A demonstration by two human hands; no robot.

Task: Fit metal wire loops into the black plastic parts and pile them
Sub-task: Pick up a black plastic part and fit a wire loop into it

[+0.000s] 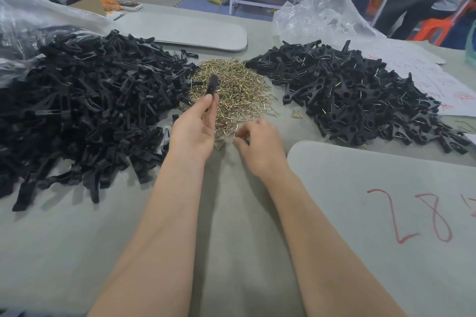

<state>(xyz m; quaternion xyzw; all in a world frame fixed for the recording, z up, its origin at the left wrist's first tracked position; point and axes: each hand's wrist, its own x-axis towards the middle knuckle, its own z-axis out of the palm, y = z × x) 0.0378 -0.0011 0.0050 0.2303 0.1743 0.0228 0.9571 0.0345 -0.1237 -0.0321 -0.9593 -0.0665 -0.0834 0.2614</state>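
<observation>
The left hand [192, 127] is raised palm-up, with its thumb and fingertips clamped on the lower end of one black part [212, 84]. The part sticks up past the fingertips, blurred, above the loops [233, 90], a brass-coloured pile on the table [64, 239] just beyond both hands.

The right hand [260, 145] is lower, beside the left wrist. Its fingers [242, 132] are curled down, and the thumb tip is close to the forefinger at the near edge of the loops. They may be nipping one loop, but the blur there leaves me unable to tell.

Left of the left fingers, and touching the loops, lies the left heap [90, 100] of bare black parts. Right of the right fingers, well apart from them, lies the right heap [355, 95], where glints of wire show on the parts. A stray loop [296, 114] lies between the right fingers and that heap. A board [373, 175] marked with red digits lies just right of the right wrist. A clear bag [322, 15] sits beyond the right heap.
</observation>
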